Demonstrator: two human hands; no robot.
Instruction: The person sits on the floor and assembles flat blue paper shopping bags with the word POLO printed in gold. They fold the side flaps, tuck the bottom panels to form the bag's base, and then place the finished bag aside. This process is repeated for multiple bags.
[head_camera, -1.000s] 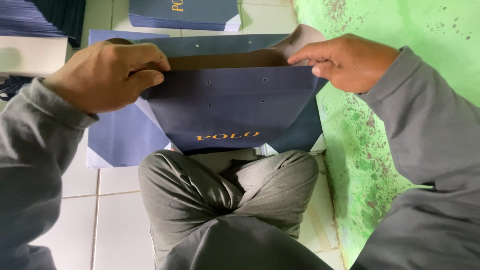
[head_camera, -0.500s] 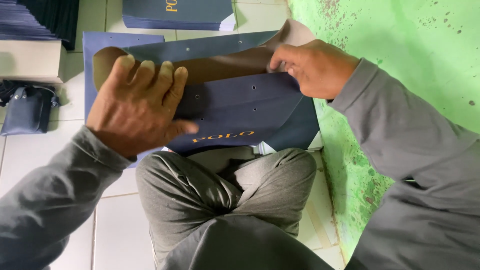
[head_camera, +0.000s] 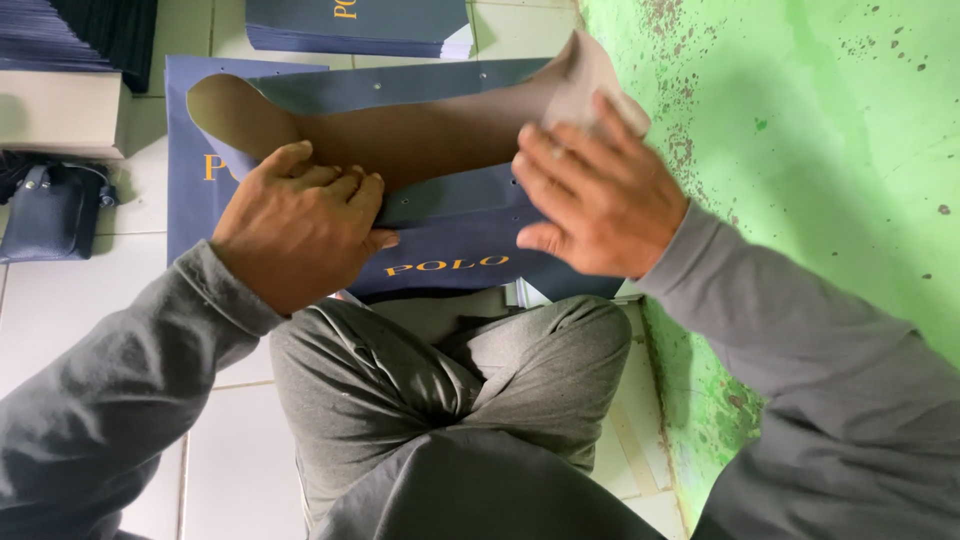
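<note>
Across the person's lap lay a navy paper bag (head_camera: 450, 245), its brown flap folded over. Left hand (head_camera: 300, 235) and right hand (head_camera: 595, 200) pressed flat, fingers together, gripping nothing. Uneven pressure could have skewed the crease or torn the paper.

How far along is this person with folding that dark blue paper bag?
Done: flat blue bags lie stacked at the top. In hand: the left hand and right hand press flat on one navy paper bag, its brown inside open. Left: this flap is not yet folded down flat.
</note>
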